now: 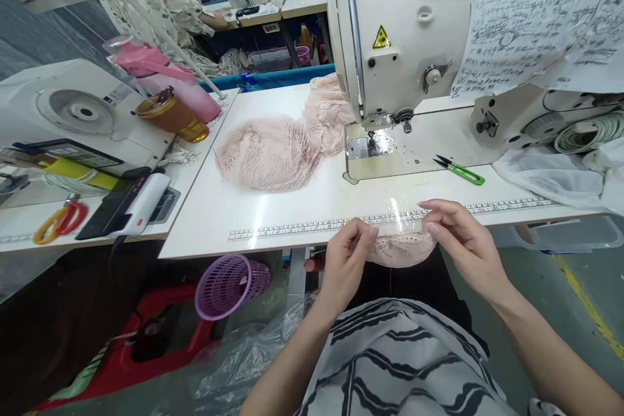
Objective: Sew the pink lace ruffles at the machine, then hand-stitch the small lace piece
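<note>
Both hands hold a small pale-pink lace piece at the front edge of the table, over my lap. My left hand pinches its left end between thumb and fingers. At the right end, my right hand has thumb and forefinger closed on the lace. The piece hangs in a curve between them, in front of the ruler strip. Beyond the hands stands a white sewing machine; its needle and presser foot are at the metal plate. A heap of pink lace fabric lies left of the needle.
Green thread snips lie on the machine bed to the right. White cloth sits farther right. At left are another machine, an amber cup and a pink bottle. A purple basket stands below. A co-worker sits behind.
</note>
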A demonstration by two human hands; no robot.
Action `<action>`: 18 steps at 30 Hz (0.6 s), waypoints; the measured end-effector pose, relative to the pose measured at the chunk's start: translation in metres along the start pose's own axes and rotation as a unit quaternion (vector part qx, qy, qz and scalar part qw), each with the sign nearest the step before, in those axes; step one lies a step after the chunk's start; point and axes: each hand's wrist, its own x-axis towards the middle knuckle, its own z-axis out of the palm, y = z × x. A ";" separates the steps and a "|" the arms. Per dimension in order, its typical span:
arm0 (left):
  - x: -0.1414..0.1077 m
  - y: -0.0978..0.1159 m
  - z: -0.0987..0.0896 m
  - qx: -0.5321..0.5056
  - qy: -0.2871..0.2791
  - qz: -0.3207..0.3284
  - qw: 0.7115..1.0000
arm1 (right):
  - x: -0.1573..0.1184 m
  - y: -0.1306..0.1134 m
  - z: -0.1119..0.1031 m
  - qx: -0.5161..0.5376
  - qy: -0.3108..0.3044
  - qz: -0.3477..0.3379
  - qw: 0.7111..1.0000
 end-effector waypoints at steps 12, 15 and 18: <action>0.000 0.000 -0.006 -0.014 0.004 -0.019 1.000 | -0.006 0.006 0.002 0.003 0.093 -0.039 0.995; 0.000 0.000 -0.006 -0.015 0.001 -0.016 1.000 | -0.005 0.009 0.003 0.014 0.079 -0.040 0.996; -0.001 -0.001 -0.005 -0.009 0.004 -0.016 1.000 | -0.005 0.010 0.005 0.018 0.072 -0.043 0.996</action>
